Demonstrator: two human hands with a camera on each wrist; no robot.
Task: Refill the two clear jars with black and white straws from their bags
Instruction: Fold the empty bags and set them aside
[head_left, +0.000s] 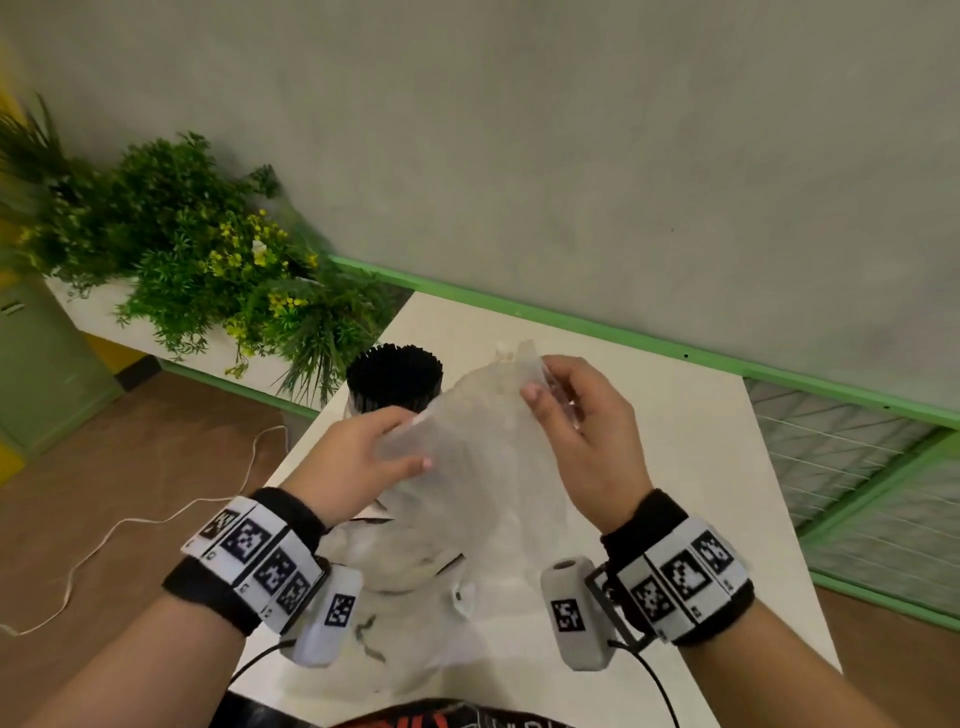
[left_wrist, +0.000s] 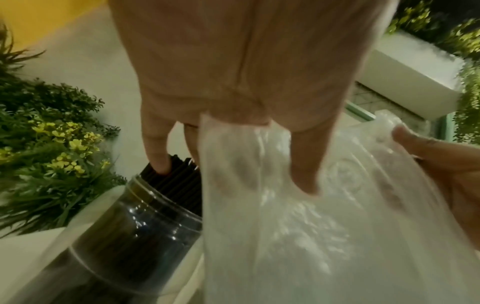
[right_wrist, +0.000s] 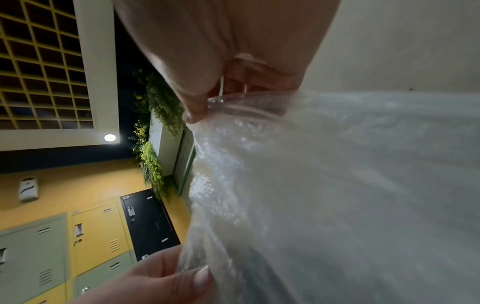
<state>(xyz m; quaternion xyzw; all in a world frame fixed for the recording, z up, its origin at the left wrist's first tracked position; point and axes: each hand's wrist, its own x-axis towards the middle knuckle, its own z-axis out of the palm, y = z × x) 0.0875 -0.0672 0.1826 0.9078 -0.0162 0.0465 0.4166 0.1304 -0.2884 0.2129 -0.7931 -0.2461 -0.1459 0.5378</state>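
Observation:
A clear plastic bag (head_left: 478, 457) is held up over the white table (head_left: 701, 467), stretched between both hands. My left hand (head_left: 384, 447) pinches its left edge between thumb and fingers. The bag's upper right edge is pinched by my right hand (head_left: 561, 395). Behind the left hand stands a clear jar (left_wrist: 135, 224) packed with black straws (head_left: 395, 376), their tips (left_wrist: 182, 166) sticking out of its mouth. The bag (left_wrist: 298, 226) looks milky, and what it contains is blurred. In the right wrist view the bag (right_wrist: 324, 185) fills the frame. Whatever stands under the bag is hidden.
Green plants with yellow flowers (head_left: 208, 249) fill a white planter left of the table, close to the jar. A green-framed wall (head_left: 571, 156) runs behind the table. A white cable (head_left: 130, 525) lies on the brown floor at left. Crumpled plastic (head_left: 410, 623) lies near the table's front edge.

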